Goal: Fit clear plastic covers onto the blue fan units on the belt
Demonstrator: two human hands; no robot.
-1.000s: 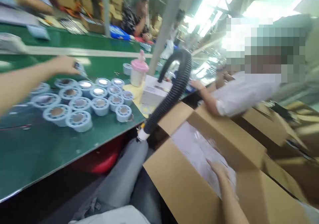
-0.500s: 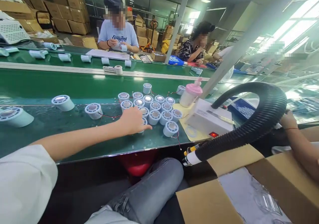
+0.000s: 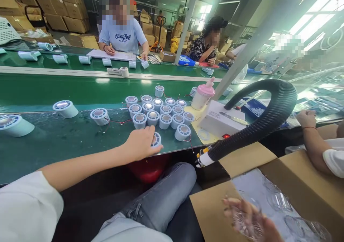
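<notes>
My left hand point(image 3: 139, 143) is closed round a light-blue cylindrical fan housing point(image 3: 156, 140) at the near edge of the green bench. Its grey round centre and ring of dark slots face up; my fingers hide its left side. My right hand point(image 3: 264, 227), slightly smeared by motion, grips a clear ribbed plastic piece point(image 3: 247, 222) above the open cardboard box point(image 3: 215, 213). More clear plastic pieces point(image 3: 279, 200) lie in that box on a white sheet. Several like housings point(image 3: 165, 120) stand clustered just beyond my left hand, some with thin red and black wires.
A black flexible hose point(image 3: 258, 131) with a metal-tipped end arches from a white box point(image 3: 220, 118) on the right. Beside it stands a pink-lidded bottle point(image 3: 203, 95). A co-worker's hand point(image 3: 306, 119) is at far right; a person point(image 3: 120, 34) sits across the conveyor point(image 3: 67, 86).
My left hand has drawn one housing nearer, away from the cluster. My right hand has come into view with a clear plastic piece. Across the conveyor, a person has set a part down.
</notes>
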